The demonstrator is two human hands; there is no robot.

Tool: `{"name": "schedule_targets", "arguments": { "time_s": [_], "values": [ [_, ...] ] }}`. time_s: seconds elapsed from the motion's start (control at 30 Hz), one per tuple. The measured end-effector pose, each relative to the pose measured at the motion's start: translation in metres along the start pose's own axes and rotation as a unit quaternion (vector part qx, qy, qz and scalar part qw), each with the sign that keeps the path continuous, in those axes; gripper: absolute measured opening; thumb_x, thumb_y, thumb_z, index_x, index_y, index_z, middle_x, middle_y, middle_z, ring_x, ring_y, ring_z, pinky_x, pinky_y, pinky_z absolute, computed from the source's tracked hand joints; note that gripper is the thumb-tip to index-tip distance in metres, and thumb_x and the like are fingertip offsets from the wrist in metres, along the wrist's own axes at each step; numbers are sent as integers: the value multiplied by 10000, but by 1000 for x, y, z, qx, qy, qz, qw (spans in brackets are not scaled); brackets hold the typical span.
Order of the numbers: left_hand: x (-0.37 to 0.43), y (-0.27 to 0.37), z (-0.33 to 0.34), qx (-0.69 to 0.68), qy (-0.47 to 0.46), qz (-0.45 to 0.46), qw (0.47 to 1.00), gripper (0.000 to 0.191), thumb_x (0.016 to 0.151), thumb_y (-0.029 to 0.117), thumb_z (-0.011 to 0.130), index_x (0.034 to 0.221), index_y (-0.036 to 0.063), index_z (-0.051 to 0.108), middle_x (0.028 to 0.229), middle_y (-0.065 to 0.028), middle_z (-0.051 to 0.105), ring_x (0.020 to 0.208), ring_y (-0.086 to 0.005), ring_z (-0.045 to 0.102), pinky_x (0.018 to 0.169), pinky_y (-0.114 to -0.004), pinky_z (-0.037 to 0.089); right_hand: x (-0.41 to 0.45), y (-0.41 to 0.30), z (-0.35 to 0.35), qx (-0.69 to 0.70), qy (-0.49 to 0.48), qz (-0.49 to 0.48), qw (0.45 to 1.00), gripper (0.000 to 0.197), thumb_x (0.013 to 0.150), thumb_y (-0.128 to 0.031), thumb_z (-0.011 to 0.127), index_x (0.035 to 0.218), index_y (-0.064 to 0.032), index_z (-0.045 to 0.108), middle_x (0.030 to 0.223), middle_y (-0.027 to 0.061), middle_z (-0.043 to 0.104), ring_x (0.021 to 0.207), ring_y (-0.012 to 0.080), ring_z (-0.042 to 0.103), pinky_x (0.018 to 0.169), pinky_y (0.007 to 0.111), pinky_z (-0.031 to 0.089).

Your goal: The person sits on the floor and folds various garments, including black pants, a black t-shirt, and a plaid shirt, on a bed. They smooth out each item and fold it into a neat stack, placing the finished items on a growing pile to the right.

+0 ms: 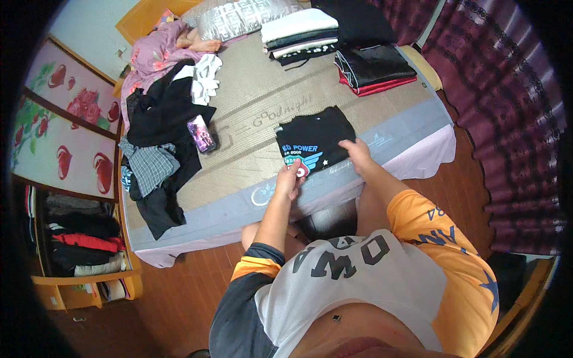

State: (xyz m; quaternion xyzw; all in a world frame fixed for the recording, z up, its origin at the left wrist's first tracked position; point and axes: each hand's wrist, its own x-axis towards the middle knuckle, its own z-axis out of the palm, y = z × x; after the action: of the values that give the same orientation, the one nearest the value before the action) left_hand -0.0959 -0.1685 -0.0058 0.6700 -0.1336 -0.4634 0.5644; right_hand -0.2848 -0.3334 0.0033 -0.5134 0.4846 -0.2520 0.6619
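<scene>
A black garment with a printed front [322, 134], folded into a compact shape, lies on the woven mat of the bed in front of me. My left hand [290, 178] grips its near left corner, thumb over the print and fingers beneath. At its right edge my right hand [356, 153] pinches the cloth between thumb and fingers. Left of it lies a loose pile of dark clothes [163, 121], with a checked garment [150, 165] and a white garment [207, 80]. A phone in a purple patterned case [201, 134] rests beside the pile.
Stacked folded clothes [300, 33] and folded black and red garments [376, 69] lie on the bed's far side. Another person's foot [206, 46] shows near the pink blanket [150, 56] and a pillow [241, 18]. Cupboard shelves [85, 281] stand left; purple curtains [506, 112] hang right.
</scene>
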Motion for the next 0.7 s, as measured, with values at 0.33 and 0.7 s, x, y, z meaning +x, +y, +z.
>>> {"name": "schedule_targets", "arguments": {
  "time_s": [0.33, 0.7],
  "values": [
    [-105, -46, 60, -354, -177, -290, 871, 363, 950, 472, 588, 933, 110, 588, 819, -47, 674, 665, -204, 652, 603, -279, 555, -66, 25, -3, 540, -156, 176, 808, 433, 980, -367, 525, 1276, -53, 567, 1257, 100, 629, 1168, 291, 575, 1067, 474, 409],
    [15, 9, 74, 525, 116, 260, 802, 649, 884, 429, 569, 1446, 150, 403, 1530, -207, 282, 1438, -412, 169, 1142, -586, 130, 19, -238, -118, 445, -26, 126, 886, 277, 943, -264, 510, 1060, -34, 610, 1089, 158, 674, 1005, 328, 646, 941, 535, 495]
  ]
}}
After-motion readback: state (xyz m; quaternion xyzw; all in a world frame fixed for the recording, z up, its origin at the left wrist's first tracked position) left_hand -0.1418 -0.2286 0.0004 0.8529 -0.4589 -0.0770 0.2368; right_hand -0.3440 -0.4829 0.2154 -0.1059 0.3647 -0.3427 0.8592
